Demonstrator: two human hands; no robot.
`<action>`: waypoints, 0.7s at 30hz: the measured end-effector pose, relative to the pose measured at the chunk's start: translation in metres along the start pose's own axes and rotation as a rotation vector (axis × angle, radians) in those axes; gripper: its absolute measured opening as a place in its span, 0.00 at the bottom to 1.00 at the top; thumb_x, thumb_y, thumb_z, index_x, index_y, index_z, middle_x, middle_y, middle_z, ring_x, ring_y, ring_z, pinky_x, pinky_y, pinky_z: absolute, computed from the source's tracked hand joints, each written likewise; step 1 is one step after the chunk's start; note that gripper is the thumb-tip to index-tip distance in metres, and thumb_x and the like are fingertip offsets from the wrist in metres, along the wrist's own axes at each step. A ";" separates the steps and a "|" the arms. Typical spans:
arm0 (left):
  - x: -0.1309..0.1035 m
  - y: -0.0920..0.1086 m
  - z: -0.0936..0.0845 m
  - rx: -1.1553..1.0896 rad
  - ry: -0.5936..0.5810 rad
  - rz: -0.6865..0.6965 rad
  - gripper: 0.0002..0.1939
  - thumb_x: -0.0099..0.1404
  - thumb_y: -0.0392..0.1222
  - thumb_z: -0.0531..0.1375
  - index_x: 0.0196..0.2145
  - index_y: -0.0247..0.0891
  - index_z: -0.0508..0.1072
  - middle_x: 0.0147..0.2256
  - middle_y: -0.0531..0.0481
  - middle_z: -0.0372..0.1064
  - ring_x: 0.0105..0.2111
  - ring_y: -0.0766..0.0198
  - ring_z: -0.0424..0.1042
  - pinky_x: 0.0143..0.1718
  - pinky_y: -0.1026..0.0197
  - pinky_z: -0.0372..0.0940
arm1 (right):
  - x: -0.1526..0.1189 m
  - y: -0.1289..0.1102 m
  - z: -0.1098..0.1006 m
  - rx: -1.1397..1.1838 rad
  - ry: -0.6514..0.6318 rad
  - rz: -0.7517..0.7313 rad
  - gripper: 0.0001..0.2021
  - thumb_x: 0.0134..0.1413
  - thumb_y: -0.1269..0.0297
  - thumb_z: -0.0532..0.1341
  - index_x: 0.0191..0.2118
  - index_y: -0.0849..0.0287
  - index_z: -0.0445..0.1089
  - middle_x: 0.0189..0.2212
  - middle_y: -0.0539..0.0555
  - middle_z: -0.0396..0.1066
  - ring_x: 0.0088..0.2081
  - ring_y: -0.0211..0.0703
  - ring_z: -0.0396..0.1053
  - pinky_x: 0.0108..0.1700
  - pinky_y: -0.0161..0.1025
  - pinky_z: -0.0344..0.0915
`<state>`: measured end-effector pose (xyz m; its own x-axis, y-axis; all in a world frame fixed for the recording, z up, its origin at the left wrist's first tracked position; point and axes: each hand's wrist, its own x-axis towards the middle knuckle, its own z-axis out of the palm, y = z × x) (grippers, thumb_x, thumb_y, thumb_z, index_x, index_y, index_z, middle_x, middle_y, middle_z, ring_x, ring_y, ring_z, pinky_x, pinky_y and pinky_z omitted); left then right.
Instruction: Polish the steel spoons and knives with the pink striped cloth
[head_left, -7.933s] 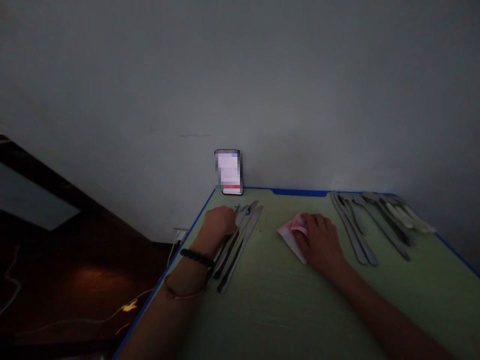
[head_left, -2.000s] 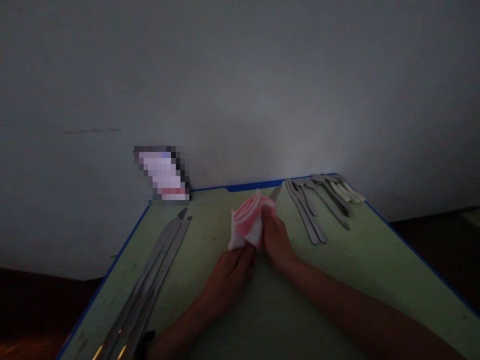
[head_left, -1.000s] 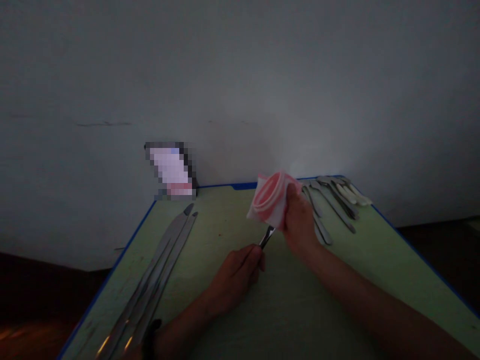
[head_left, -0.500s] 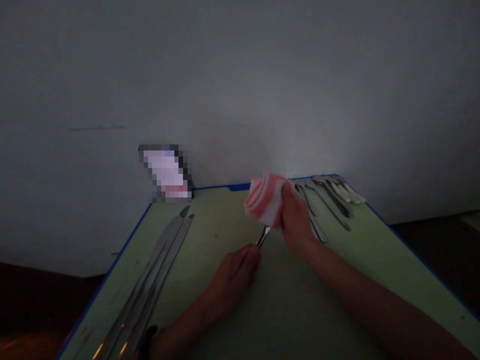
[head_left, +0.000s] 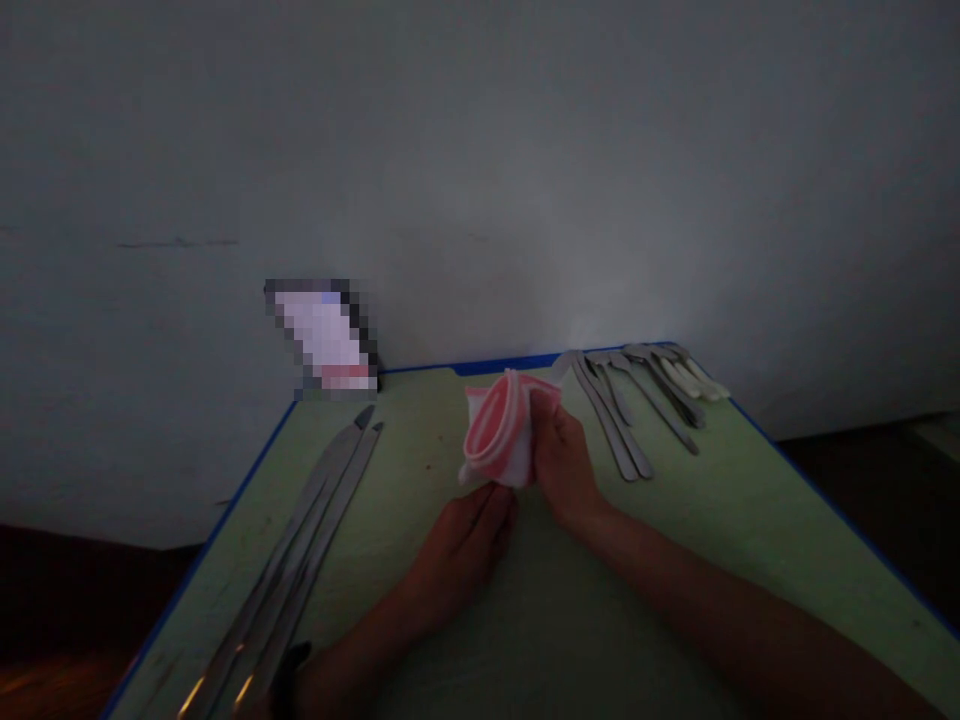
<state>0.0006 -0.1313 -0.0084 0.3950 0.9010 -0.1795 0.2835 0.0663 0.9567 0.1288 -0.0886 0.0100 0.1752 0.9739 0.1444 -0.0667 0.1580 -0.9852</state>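
A folded pink-and-white striped cloth [head_left: 499, 430] is gripped in my right hand [head_left: 562, 460], over the middle of the table. Just below it, my left hand [head_left: 469, 540] is closed, its fingertips against the cloth's lower edge. It holds a slim piece of metal cutlery, whose shaft showed a moment ago; cloth and fingers hide it now, so its kind cannot be told. To the right of the cloth lie several metal spoons and other cutlery [head_left: 611, 420].
Several long knives [head_left: 300, 560] lie along the left side of the green table [head_left: 405, 440] with blue edging. White-handled pieces [head_left: 694, 380] sit at the far right corner. A blurred-out phone-like screen [head_left: 322, 335] leans against the grey wall [head_left: 480, 180].
My right hand has drawn the cloth down and left until it meets my left hand, covering the metal shaft. My left hand has barely moved. The view has shifted slightly.
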 end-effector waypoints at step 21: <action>-0.003 -0.014 -0.004 0.211 0.181 0.158 0.14 0.65 0.45 0.47 0.27 0.37 0.65 0.26 0.50 0.67 0.27 0.65 0.65 0.30 0.65 0.60 | -0.032 0.011 0.017 0.100 -0.111 0.062 0.17 0.58 0.51 0.49 0.39 0.59 0.67 0.31 0.52 0.68 0.31 0.38 0.63 0.32 0.33 0.60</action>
<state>-0.0080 -0.1332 -0.0199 0.2916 0.9561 0.0290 0.4135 -0.1533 0.8975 0.1058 -0.1153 -0.0036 0.0587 0.9935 0.0980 -0.1728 0.1068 -0.9792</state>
